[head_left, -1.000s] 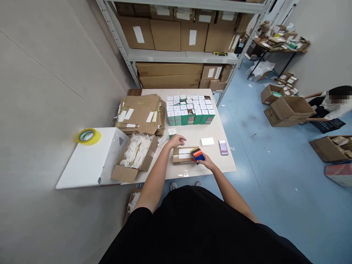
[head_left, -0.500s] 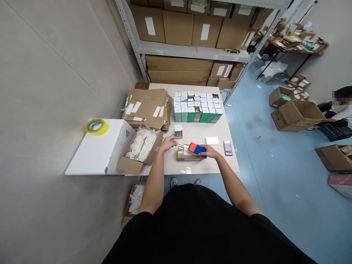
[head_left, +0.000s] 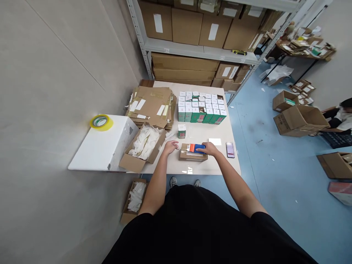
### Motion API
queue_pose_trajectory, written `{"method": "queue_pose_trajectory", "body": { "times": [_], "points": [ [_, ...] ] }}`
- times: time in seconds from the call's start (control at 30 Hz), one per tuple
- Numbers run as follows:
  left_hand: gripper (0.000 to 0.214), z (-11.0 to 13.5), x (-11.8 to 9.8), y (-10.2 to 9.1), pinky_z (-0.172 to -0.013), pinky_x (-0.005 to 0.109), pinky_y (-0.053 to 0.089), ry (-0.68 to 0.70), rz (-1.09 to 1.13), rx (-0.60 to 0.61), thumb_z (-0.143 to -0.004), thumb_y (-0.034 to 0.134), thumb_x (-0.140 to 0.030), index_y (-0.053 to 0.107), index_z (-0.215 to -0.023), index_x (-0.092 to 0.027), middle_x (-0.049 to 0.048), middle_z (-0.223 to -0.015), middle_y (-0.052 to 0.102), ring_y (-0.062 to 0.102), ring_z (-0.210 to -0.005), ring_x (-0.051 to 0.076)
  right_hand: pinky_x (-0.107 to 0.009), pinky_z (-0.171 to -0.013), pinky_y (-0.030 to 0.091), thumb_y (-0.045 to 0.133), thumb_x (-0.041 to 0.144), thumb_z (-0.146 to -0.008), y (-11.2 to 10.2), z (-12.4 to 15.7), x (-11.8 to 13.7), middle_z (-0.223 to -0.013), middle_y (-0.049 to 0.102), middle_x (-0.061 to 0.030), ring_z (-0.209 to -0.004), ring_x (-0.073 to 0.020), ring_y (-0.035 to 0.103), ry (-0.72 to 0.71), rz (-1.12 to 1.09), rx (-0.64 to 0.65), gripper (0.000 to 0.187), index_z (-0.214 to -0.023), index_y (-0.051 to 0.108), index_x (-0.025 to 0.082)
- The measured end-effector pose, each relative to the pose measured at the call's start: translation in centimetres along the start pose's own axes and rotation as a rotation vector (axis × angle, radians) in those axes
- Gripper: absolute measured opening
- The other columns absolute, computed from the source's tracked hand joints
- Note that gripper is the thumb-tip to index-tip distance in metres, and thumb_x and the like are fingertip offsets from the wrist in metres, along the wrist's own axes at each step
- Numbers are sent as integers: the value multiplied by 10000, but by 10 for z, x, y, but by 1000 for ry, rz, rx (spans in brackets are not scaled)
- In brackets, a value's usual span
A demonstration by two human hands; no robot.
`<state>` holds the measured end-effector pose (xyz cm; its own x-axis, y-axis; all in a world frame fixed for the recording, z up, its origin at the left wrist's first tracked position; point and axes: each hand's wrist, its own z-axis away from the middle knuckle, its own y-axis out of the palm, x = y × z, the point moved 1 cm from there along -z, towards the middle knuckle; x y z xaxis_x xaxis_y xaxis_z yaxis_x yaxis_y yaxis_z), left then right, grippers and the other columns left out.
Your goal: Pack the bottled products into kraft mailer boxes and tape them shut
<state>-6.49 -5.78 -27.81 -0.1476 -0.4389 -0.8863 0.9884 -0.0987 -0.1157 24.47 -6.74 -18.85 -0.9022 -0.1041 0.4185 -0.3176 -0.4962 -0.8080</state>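
A small brown carton (head_left: 192, 156) lies near the table's front edge. On its top sits a blue and orange tape dispenser (head_left: 195, 148), and my right hand (head_left: 211, 149) is wrapped round the dispenser's right end. My left hand (head_left: 171, 146) rests at the carton's left end, fingers curled against the table beside it; whether it pinches anything is hard to tell. A single green and white box (head_left: 181, 131) stands just behind the carton.
Rows of green and white boxes (head_left: 200, 107) fill the table's back. Flattened cardboard (head_left: 152, 104) is stacked at left, beside an open box of white packing (head_left: 144, 145). A phone (head_left: 230, 149), white card (head_left: 215, 141), tape roll (head_left: 101, 122), shelving (head_left: 192, 55). A person sits at far right.
My right hand has laid the dispenser down flat on the carton's top and slid it leftward. My left hand dropped from behind the carton to its left end. The view has shifted.
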Motion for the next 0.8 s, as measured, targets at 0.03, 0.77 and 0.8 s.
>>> {"method": "queue_pose_trajectory", "body": {
  "times": [0.03, 0.77, 0.8],
  "points": [
    [337, -2, 3, 0, -746, 292, 557, -3, 3, -7, -699, 726, -87, 717, -1034, -131, 11, -760, 736, 743, -677, 172, -252, -663, 405, 666, 727, -870, 3, -2, 3, -894, 758, -69, -889, -232, 685, 36, 32, -21, 520, -914, 724, 212],
    [444, -4, 79, 46, -948, 312, 526, -87, -61, -133, -702, 773, -157, 709, -1141, -170, 114, -1074, 763, 710, -1085, 241, -290, -752, 476, 661, 829, -805, 25, -23, 30, -1033, 783, -133, -996, -283, 716, 116, 230, 1, 663, -989, 767, 202],
    [466, 0, 82, 46, -957, 322, 523, -76, -70, -122, -712, 780, -181, 700, -1171, -178, 115, -1107, 755, 702, -1106, 249, -291, -757, 479, 664, 825, -805, 25, -23, 30, -1043, 783, -134, -1002, -285, 716, 116, 231, 0, 658, -991, 766, 202]
  ]
}}
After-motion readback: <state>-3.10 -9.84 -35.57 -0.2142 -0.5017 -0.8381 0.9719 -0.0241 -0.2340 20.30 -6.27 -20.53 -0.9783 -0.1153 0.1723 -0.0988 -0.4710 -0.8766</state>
